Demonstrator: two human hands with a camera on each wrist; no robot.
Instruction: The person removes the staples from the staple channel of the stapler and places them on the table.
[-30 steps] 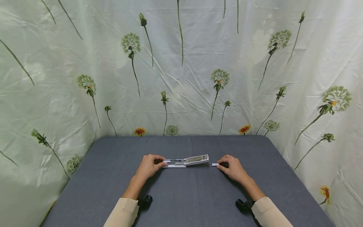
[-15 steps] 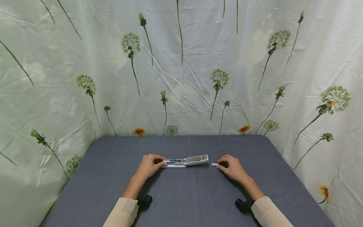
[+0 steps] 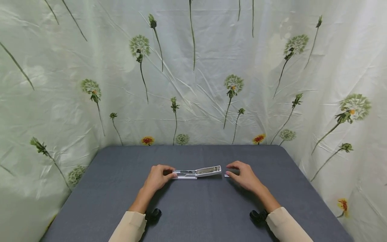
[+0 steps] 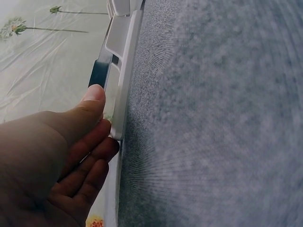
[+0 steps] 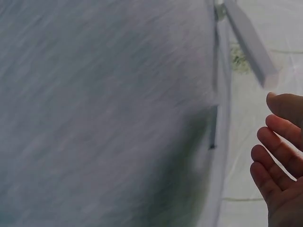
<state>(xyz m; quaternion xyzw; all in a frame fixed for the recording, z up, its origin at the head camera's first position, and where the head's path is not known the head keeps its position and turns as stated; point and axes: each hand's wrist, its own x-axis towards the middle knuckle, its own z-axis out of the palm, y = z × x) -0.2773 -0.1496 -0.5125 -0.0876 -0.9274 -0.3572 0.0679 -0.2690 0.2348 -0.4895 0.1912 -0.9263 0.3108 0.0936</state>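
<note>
A white stapler [image 3: 208, 171] lies on the table, its top arm swung back to the right with the inside facing up. My left hand [image 3: 157, 176] pinches its left end. In the left wrist view the thumb [image 4: 96, 94] presses at the dark metal tip of the stapler [image 4: 98, 74], with the fingers at the end of the white base. To the right of the stapler, a small pale strip [image 3: 226, 175] lies flat on the table. Over it hovers my right hand [image 3: 245, 174], thumb and fingers apart and holding nothing; it partly hides the strip in the head view.
A grey-blue cloth covers the table [image 3: 193, 208]. Behind and at both sides hangs a pale curtain [image 3: 193, 84] printed with dandelions. Each wrist wears a black camera band.
The right hand has let go of the small strip and lifted slightly, its thumb and fingers spreading. The left hand and the stapler stay in place.
</note>
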